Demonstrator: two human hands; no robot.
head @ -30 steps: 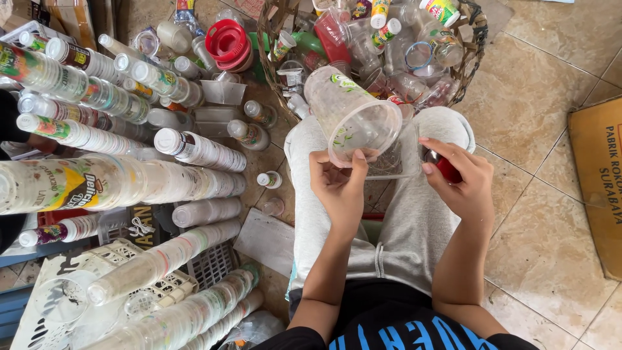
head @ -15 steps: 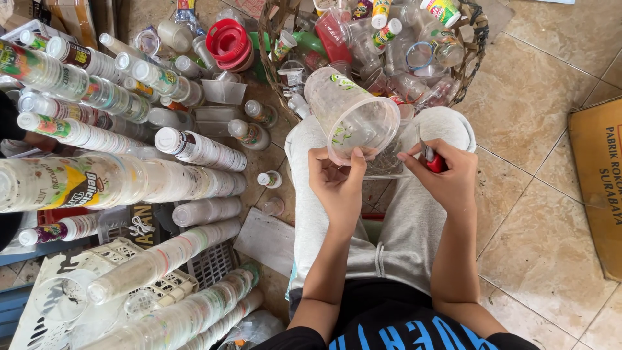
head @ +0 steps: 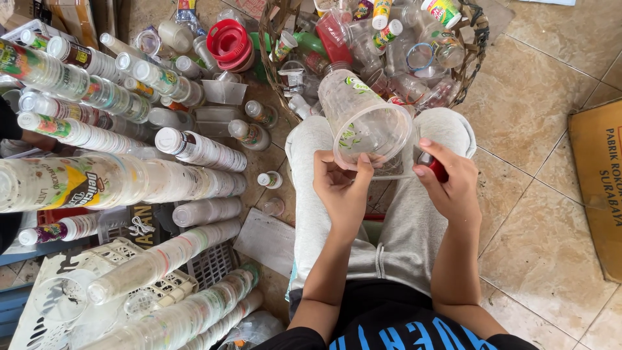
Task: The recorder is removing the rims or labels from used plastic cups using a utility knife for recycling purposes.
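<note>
Barely shifted from a moment ago, the clear plastic cup (head: pixel 366 123) sits tilted over my lap, mouth toward me, green print on its wall. My left hand (head: pixel 342 188) pinches its rim; my right hand (head: pixel 448 185) grips a small red tool (head: pixel 438 170) beside the cup. Stacked cups (head: pixel 97 181) lie on the floor to my left, a basket (head: pixel 476 45) ahead.

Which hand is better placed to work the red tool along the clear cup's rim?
Right. The right hand already grips the red tool beside the clear cup, while the left hand pinches the cup's rim, steadying it.
</note>
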